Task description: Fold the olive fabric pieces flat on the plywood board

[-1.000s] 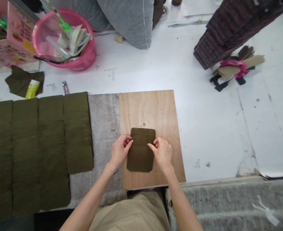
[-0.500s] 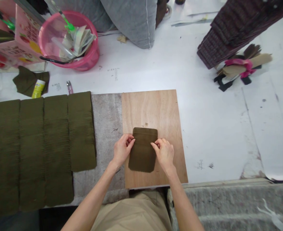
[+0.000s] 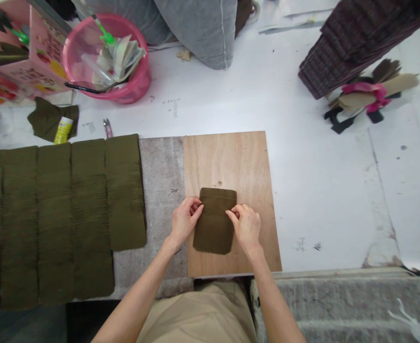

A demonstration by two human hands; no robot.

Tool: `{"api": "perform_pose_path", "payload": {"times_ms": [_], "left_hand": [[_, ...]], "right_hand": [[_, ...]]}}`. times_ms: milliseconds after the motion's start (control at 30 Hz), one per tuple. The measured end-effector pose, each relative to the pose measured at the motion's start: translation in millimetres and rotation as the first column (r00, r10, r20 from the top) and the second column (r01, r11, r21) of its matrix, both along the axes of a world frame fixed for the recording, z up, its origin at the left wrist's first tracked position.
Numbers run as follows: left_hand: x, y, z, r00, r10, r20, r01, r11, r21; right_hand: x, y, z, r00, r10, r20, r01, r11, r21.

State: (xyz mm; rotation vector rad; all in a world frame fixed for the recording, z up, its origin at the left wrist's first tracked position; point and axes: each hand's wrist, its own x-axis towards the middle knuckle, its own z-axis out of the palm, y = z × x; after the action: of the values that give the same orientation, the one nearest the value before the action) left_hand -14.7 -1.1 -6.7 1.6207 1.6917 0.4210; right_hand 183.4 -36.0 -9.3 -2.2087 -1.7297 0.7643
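Note:
A small dark olive fabric piece [image 3: 215, 224] with rounded lower corners lies on a plywood board [image 3: 231, 162]. My left hand [image 3: 184, 221] pinches its left edge with curled fingers. My right hand [image 3: 247, 227] pinches its right edge near the top. Both hands rest on the board, one on each side of the piece.
Rows of stacked olive fabric pieces [image 3: 59, 214] fill the left. Behind them lie a pink basin [image 3: 106, 57] of scraps, small snips [image 3: 107, 127], a yellow tube [image 3: 63, 130] on a loose olive piece. A dark stack [image 3: 342, 43] and scraps [image 3: 370, 95] sit far right.
Both hands keep their pinch on the fabric piece; only the fingers shift slightly. The view has drifted a little, so everything sits slightly further right.

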Motion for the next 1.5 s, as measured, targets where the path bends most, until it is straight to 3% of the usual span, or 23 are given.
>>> {"api": "perform_pose_path", "payload": {"times_ms": [300,533,633,900,1267,1500], "left_hand": [[0.7,-0.1,-0.6,1.0,0.006,-0.003,-0.006,1.0,-0.006],[0.4,-0.6,-3.0,1.0,0.008,0.005,-0.008,1.0,-0.004],[0.5,0.1,-3.1,1.0,-0.009,-0.013,0.009,1.0,-0.001],[1.5,7.3,5.5,0.97,-0.206,-0.127,0.214,0.976,0.05],[2.1,33.7,21.5,0.845,-0.452,-0.286,0.454,0.889,-0.064],[5.2,46.6,27.3,0.791,-0.544,-0.28,0.541,0.835,-0.094]], "right_hand": [[-0.8,-0.2,-1.2,0.999,0.01,0.034,-0.01,1.0,0.004],[-1.9,0.6,-1.3,0.999,-0.031,0.022,0.029,0.994,0.11],[-0.7,3.4,-0.3,1.0,-0.009,0.024,0.006,0.995,0.1],[2.8,11.6,1.5,1.0,0.02,0.007,-0.021,0.999,0.046],[3.9,13.6,15.5,0.981,0.191,0.035,-0.192,0.981,0.032],[3.7,0.5,10.9,0.992,-0.008,-0.13,0.005,1.0,-0.021]]}}
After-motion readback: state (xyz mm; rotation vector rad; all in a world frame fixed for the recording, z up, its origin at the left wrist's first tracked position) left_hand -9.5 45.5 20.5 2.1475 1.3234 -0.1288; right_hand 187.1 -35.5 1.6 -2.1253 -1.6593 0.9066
